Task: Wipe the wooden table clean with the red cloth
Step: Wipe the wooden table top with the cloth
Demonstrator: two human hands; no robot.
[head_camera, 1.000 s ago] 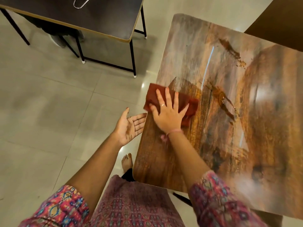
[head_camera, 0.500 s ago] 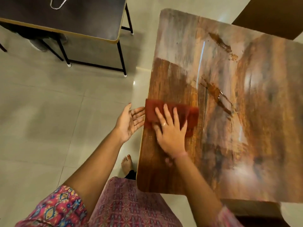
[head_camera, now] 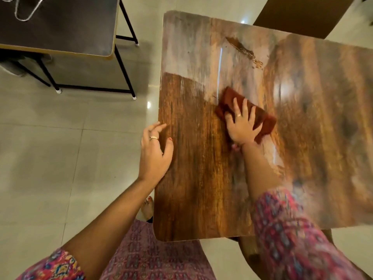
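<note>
The wooden table (head_camera: 193, 188) fills the right half of the head view. Its near-left part is dark and clean; the far part is pale and dusty, with a brown smear (head_camera: 243, 50) near the back. The folded red cloth (head_camera: 262, 118) lies flat near the table's middle. My right hand (head_camera: 243, 126) presses down on it with fingers spread. My left hand (head_camera: 154, 152) rests at the table's left edge, palm down, fingers apart, holding nothing.
A dark table (head_camera: 60, 27) with black metal legs stands at the upper left on the pale tiled floor (head_camera: 60, 158). A brown chair back (head_camera: 298, 15) shows beyond the wooden table. My bare foot (head_camera: 148, 207) is beside the table's near-left corner.
My right hand has slid the red cloth from the table's left edge rightward toward the middle. My left hand has turned palm down and come to the table's edge.
</note>
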